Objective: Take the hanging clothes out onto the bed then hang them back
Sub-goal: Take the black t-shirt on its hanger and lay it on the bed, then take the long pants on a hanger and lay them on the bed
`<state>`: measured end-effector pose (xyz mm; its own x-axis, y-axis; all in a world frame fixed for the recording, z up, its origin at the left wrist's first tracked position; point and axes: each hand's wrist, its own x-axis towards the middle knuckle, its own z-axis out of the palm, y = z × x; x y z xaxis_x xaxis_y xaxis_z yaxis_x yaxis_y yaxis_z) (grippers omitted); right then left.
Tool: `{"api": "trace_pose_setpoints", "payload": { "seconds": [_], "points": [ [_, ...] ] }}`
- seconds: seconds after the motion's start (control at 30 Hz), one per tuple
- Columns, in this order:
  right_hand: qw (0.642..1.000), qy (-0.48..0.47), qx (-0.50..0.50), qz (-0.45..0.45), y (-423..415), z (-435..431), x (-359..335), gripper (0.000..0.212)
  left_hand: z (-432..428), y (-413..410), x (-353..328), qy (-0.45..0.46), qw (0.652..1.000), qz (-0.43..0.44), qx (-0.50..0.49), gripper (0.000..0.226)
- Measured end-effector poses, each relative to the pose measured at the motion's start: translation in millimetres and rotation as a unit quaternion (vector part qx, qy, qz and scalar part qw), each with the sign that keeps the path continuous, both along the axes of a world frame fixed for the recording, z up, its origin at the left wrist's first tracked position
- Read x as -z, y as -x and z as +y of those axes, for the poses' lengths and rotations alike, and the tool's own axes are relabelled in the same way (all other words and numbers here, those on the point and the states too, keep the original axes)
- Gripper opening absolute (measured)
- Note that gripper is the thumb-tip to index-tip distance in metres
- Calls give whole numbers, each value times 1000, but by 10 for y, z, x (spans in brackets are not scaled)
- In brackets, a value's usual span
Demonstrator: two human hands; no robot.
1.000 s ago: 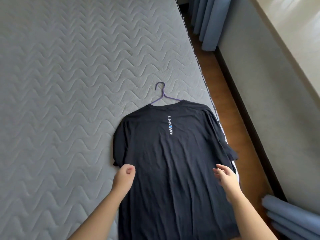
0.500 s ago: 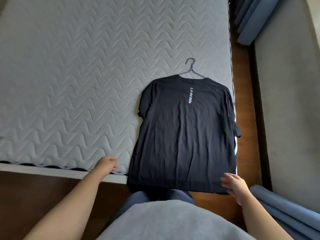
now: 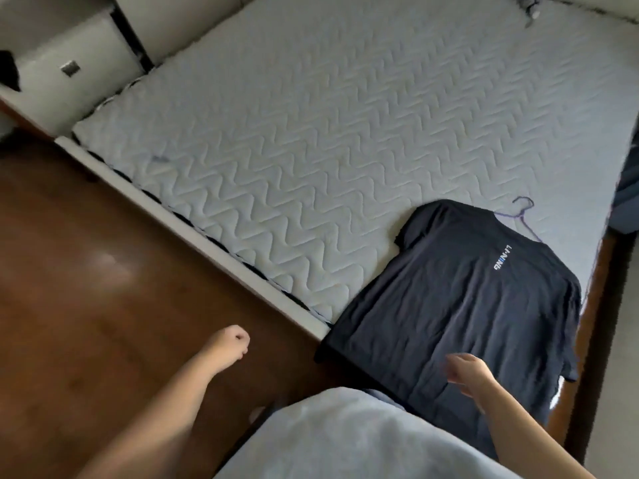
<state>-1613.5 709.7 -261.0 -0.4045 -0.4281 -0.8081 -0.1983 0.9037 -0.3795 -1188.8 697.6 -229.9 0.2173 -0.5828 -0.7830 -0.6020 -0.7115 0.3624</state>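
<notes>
Shirt (image 3: 460, 305) is lying flat, back up, at the near right corner of the bed (image 3: 311, 150), with its hem drooping over the bed's edge. The hanger (image 3: 522, 210) is sitting in the collar, hook out on the bed. Judging the take-out half done for this shirt; rehanging is pending, and no rail is showing. Left hand (image 3: 230, 344) is hovering off the bed over the floor (image 3: 86, 271), fingers curled, holding nothing. Right hand (image 3: 466, 371) is hovering over the hem, fingers loosely bent, gripping nothing. A cabinet (image 3: 69, 63) is standing at the bed's far left corner.
</notes>
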Motion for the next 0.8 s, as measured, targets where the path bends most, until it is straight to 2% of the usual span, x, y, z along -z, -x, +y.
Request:
{"api": "trace_pose_setpoints", "payload": {
  "seconds": [0.17, 0.27, 0.37, 0.47, 0.53, 0.67, 0.8],
  "points": [
    [986, 17, -167, -15, -1293, -118, -50, 12, 858, -959, 59, 19, 979, 66, -192, 18],
    [955, 14, -296, -29, -2095, -152, -84, 12, 1428, -1482, 129, 19, 948, 98, -303, 14],
    [918, 13, -396, -29, -2812, -239, -89, 13, 2000, -1832, 214, 24, 907, 80, -413, 18],
    [902, 8, -432, -26, -3408, -439, -152, 14, 2373, -1999, 282, 16, 832, 75, -549, 17],
    [888, 20, -459, -10, -3725, -602, -183, 15, 2482, -2072, 344, -8, 793, 84, -603, 16],
    [881, 42, -472, 7, -4173, -1054, -189, 25, 2374, -2228, 494, -50, 769, 91, -631, 20],
    [903, 10, -430, -9, -4552, -1600, -126, 25, 1957, -2570, 593, -62, 761, 82, -641, 19]
  ]
}}
